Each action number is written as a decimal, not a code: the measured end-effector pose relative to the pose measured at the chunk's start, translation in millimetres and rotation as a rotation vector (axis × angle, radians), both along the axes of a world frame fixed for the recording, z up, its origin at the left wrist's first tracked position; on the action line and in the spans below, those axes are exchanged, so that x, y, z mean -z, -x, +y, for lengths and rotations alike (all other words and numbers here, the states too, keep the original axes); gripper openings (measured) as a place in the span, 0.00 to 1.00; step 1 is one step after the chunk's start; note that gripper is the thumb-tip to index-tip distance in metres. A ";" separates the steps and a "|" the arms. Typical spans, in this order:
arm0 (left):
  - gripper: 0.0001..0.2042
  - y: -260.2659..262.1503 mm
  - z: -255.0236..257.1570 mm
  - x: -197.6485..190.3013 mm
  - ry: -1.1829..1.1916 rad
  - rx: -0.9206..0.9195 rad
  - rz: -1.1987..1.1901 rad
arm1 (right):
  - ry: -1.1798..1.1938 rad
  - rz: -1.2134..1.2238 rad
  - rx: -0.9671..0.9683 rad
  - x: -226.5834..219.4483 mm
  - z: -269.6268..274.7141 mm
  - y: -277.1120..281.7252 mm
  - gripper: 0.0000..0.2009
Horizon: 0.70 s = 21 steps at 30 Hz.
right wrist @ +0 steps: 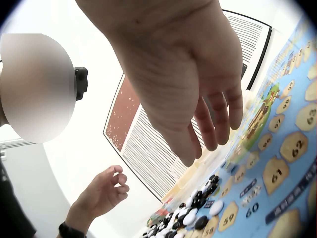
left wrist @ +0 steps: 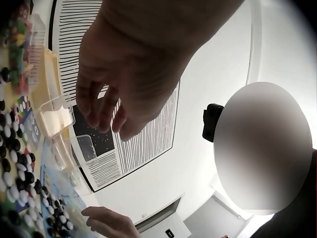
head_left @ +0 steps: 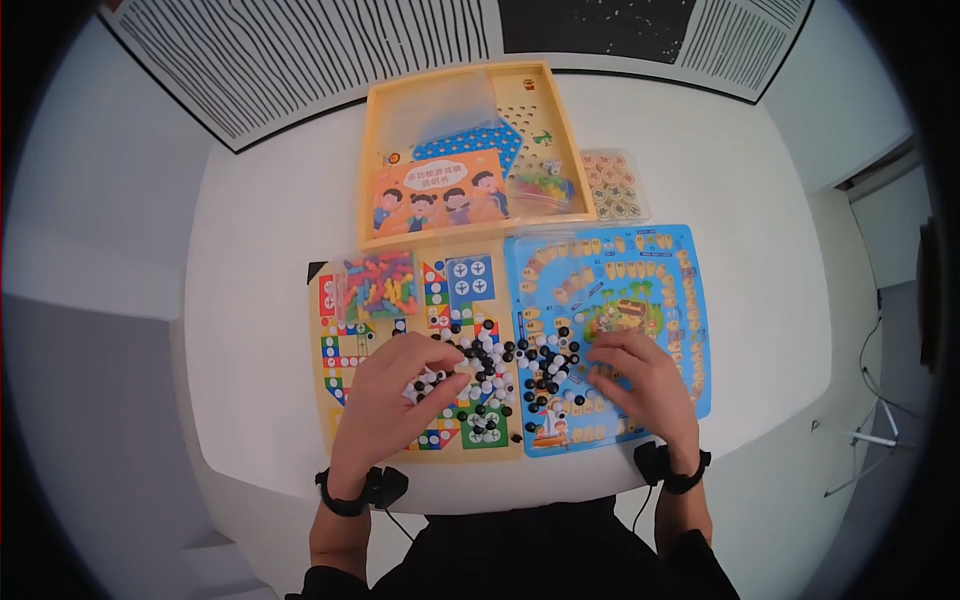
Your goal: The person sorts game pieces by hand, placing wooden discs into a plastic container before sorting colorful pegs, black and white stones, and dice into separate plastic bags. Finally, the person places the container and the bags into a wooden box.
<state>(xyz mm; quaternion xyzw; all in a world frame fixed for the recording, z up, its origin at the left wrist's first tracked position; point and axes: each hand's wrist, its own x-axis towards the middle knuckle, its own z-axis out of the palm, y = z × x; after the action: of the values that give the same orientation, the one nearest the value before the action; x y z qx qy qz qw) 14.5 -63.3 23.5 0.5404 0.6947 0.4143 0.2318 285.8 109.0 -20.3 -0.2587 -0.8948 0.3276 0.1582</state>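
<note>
Many small round black and white game pieces (head_left: 497, 368) lie scattered where two printed boards meet. My left hand (head_left: 395, 395) hovers at the left side of the pieces, over the multicoloured board (head_left: 508, 453), with its fingers loosely bent. On the other side, my right hand (head_left: 648, 388) hovers over the blue numbered board (head_left: 690, 375), its fingers bent downward to the right of the pieces. Nothing shows between the fingers of the left hand (left wrist: 129, 74) in its wrist view. The right hand (right wrist: 198, 89) likewise holds nothing in its wrist view.
Behind the boards stands a wooden tray (head_left: 590, 190) with an orange booklet (head_left: 440, 195) and a blue perforated sheet (head_left: 470, 143). A clear box of coloured pegs (head_left: 378, 285) is at the left; a pack of round wooden discs (head_left: 612, 187) lies right of the tray.
</note>
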 end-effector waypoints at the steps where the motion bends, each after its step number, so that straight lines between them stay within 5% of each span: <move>1: 0.10 0.4 -4.9 6.0 -0.012 0.019 0.089 | 0.009 -0.015 -0.025 -0.2 -4.8 0.6 0.13; 12: 0.16 -34.1 -19.2 68.4 0.031 0.217 0.373 | 0.053 -0.105 -0.066 10.9 -22.2 29.6 0.10; 21: 0.15 -35.8 -15.5 78.5 0.022 0.225 0.346 | 0.475 -0.017 0.260 12.0 -18.9 16.6 0.08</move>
<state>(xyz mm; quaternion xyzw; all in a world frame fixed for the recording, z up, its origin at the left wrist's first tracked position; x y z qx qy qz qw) 50.3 -78.8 -55.1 0.6750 0.6639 0.2794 0.1597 269.2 90.1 -32.3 -0.4039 -0.7536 0.5030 0.1264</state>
